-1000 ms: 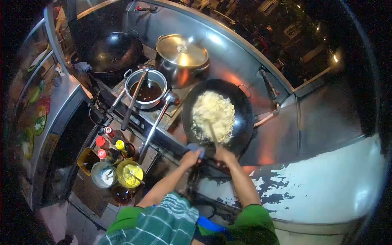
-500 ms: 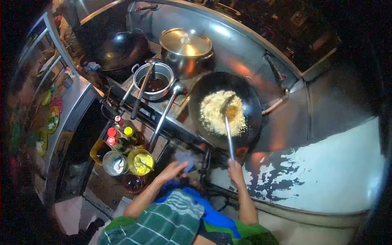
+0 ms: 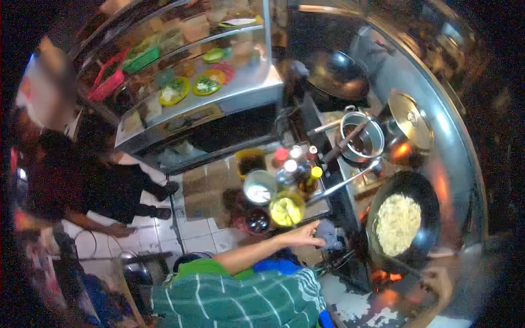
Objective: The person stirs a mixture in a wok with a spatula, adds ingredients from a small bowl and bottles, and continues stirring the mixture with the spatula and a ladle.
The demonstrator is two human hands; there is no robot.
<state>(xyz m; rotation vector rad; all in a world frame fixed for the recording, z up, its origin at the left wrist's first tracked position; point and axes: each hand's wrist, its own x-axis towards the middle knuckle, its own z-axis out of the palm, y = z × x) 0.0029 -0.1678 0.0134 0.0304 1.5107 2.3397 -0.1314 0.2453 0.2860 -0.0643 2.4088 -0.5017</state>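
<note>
My right hand [image 3: 437, 281] is at the lower right, beside the near rim of a dark wok [image 3: 432, 205]. Its fingers are curled around what looks like the handle of the wok spatula; motion blur hides most of that tool. A pale yellow, grainy layer of food, like fried rice [image 3: 399, 224], lies in the wok. My left hand [image 3: 303, 236] has its thumb and fingers closed on a grey-blue cloth [image 3: 328, 235]. Just beyond it stand a tub of yellow paste [image 3: 287, 209] and a tub of white stuff [image 3: 259, 187].
Flames [image 3: 388, 275] show under the wok. A lidded pot [image 3: 410, 120], an open pot [image 3: 362, 136], a resting ladle [image 3: 350, 177] and a second wok [image 3: 339, 74] line the stove. Bottles [image 3: 290, 165] cluster beside it. Plates [image 3: 175, 90] sit on a counter. A person [image 3: 109, 186] stands left.
My view has swung left, shifting the stove to the right of the picture. The spatula head has left the food, which looks flatter. The cloth stays with my left hand.
</note>
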